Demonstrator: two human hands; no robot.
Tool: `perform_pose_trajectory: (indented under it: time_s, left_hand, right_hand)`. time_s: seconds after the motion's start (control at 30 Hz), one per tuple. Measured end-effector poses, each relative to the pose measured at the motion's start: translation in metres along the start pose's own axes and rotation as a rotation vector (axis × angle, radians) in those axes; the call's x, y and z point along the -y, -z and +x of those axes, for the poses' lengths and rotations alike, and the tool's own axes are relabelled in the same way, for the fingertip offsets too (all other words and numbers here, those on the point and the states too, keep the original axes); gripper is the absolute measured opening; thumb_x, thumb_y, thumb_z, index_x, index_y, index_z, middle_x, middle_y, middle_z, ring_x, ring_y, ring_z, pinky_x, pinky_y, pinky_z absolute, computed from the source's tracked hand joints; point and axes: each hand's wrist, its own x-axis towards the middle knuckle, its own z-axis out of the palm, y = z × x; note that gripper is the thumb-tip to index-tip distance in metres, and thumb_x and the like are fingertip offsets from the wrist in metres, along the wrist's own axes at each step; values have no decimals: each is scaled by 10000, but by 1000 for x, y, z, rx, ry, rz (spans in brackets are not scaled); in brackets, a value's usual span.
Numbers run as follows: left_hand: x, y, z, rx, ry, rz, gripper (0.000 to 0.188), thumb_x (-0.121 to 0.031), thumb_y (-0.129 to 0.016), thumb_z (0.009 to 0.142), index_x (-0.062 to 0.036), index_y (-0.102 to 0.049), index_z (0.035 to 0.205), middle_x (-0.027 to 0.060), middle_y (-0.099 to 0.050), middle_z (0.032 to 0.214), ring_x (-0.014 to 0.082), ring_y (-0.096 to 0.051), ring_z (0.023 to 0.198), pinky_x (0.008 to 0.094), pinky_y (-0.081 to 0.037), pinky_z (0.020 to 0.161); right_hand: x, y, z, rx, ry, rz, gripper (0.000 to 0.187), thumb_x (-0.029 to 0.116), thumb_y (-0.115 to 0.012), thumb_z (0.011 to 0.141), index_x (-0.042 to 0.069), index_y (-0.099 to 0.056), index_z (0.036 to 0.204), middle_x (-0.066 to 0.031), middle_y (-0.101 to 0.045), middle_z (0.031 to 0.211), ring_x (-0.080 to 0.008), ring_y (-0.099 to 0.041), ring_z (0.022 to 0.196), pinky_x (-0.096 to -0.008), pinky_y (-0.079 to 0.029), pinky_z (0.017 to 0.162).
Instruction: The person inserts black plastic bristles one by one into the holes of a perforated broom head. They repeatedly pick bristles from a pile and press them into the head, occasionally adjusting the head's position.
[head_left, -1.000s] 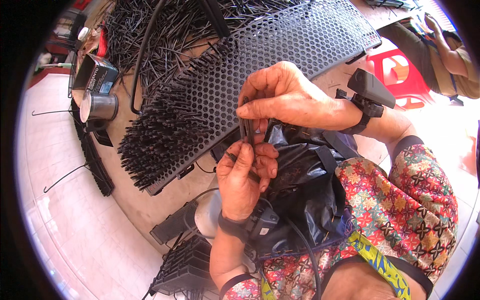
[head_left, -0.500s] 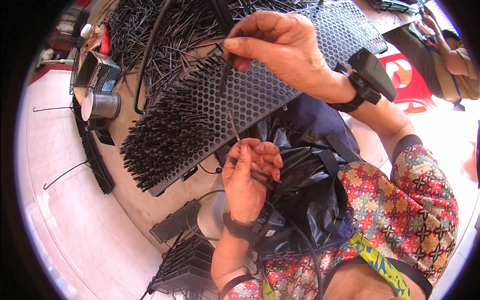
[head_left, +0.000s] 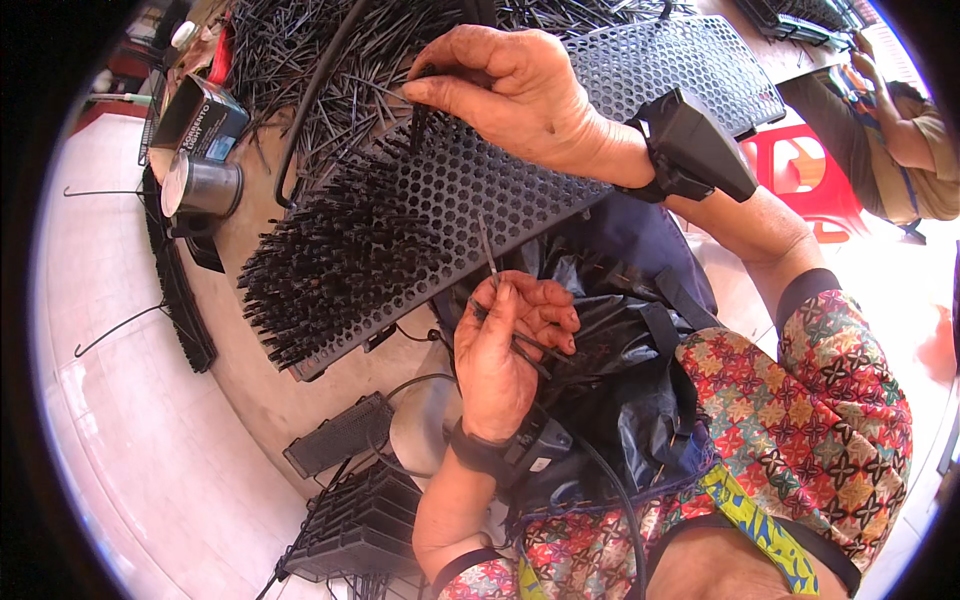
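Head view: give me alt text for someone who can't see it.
A person's right hand pinches a dark piece over a black perforated tray, partly packed with upright black sticks; the left hand holds thin strips.

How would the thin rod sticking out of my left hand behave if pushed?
The thin rod is probably fairly stiff, since it juts straight from your left hand without drooping. Being so slim, it's likely light and might flex sideways.
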Motion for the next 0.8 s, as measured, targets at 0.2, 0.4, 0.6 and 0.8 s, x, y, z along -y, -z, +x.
perform_pose_trajectory:
  time_s: [0.2,0.4,0.6,0.8]
  left_hand:
    - [1,0,0,14,2,-8,281,-276,-438,956,0,-482,983,169,-605,904,221,-612,740,292,-508,575]
    - [1,1,1,25,7,-6,273,-268,-444,954,0,-488,975,168,-610,902,220,-615,733,288,-510,573]
    - [0,0,0,-27,28,-11,267,-272,-440,955,-12,-496,982,169,-614,897,228,-616,734,303,-509,571]
    - [0,3,1,4,28,-11,264,-279,-447,952,-24,-500,993,167,-617,906,236,-615,748,326,-505,568]
  right_hand:
    - [0,1,2,46,-30,46,172,133,-666,832,5,-641,943,-32,-654,756,-38,-576,679,-187,-474,595]
    - [2,-4,4,114,51,-54,168,161,-675,776,19,-650,862,-125,-617,672,-216,-606,601,-311,-485,552]
    - [4,-17,22,254,138,-264,173,180,-615,750,16,-605,696,-176,-575,608,-359,-607,629,-418,-498,568]
    - [7,-22,26,248,190,-248,138,152,-622,691,15,-605,698,-181,-577,615,-363,-607,630,-423,-499,564]
